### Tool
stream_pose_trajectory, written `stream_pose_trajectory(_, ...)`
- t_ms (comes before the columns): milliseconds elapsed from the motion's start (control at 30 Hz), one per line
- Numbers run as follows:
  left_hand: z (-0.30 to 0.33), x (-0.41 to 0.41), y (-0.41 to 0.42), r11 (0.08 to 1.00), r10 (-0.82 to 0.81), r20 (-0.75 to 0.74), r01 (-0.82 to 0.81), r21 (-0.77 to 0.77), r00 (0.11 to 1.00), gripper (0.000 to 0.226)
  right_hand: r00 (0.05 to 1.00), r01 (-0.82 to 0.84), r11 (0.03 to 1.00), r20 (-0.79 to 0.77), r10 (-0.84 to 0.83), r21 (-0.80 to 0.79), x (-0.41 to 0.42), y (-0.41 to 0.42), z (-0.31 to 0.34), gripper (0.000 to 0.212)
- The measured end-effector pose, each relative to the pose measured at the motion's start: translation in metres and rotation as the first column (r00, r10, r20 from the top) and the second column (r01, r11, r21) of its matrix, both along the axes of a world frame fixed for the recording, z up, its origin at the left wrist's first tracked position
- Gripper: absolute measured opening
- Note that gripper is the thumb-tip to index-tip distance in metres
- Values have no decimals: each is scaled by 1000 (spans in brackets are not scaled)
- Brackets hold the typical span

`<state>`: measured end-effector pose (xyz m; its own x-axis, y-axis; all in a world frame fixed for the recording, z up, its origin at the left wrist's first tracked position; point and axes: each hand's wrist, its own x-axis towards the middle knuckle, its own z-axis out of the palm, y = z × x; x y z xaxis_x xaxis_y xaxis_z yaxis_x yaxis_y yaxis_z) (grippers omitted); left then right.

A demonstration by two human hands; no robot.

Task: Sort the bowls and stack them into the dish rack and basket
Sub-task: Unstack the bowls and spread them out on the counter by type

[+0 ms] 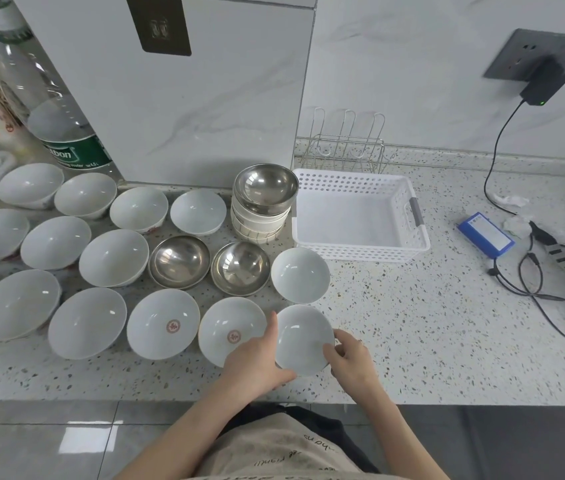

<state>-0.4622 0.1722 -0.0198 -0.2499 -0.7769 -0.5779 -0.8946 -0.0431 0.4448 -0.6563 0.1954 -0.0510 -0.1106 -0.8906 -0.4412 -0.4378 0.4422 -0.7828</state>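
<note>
Both hands are on one white bowl [303, 339] near the counter's [430, 334] front edge, about 6 o'clock from the basket [360, 216]. The left hand [257, 358] has its fingers curled round the bowl's 9 o'clock rim with the thumb up along the edge, and the right hand [352, 358] pinches the rim around 4 o'clock. A two-handed grip like that looks like a steady lift, probably because glazed china is slippery.

The rest are laid out single file in rows running off to 9 o'clock, I'd guess so each kind is easy to tell apart. Two steel bowls [180, 261] sit side by side mid-row, and two white ones with a red mark [163, 323] are just left of the held bowl. There's a mixed stack [262, 206] with a steel bowl on top, touching the basket's left wall.

The basket has nothing in it yet, and neither does the wire rack [347, 147] right behind it at 12 o'clock, so sorting has barely started. The basket's the closer target, a short carry toward 12 o'clock, past another white bowl in between.
</note>
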Motion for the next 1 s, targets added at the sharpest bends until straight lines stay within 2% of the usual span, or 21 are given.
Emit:
stream_pose_trajectory(267, 2, 0, -3, 996, -68, 80, 72, -55, 995, 106, 999, -35, 997, 6, 34, 66, -1, -5, 6, 26)
stream_pose_trajectory(500, 2, 2, -4, 995, -86, 45, 88, -49, 995, 105, 999, -45, 995, 5, 45, 94, 0, -5, 11, 22)
stream_pose_trajectory(633, 1, 7, -6, 1000, -5, -94, 6, 16, 996, 102, 996, -5, 996, -88, 13, 85, -2, -12, 18, 24)
stream_pose_trajectory(767, 9, 19, -19, 991, 137, -242, -131, 40, 961, 90, 981, 93, 996, -172, -90, 10, -8, -33, 31, 21)
stream_pose_trajectory(867, 21, 31, -40, 963, 267, -366, -257, 75, 892, 77, 979, 136, 989, -147, -142, -51, -8, -58, 45, 22)
stream_pose_trajectory(1000, 41, 45, -90, 882, 434, -513, -464, 77, 740, 66, 981, 158, 979, -89, -170, -131, 3, -96, 61, 17)
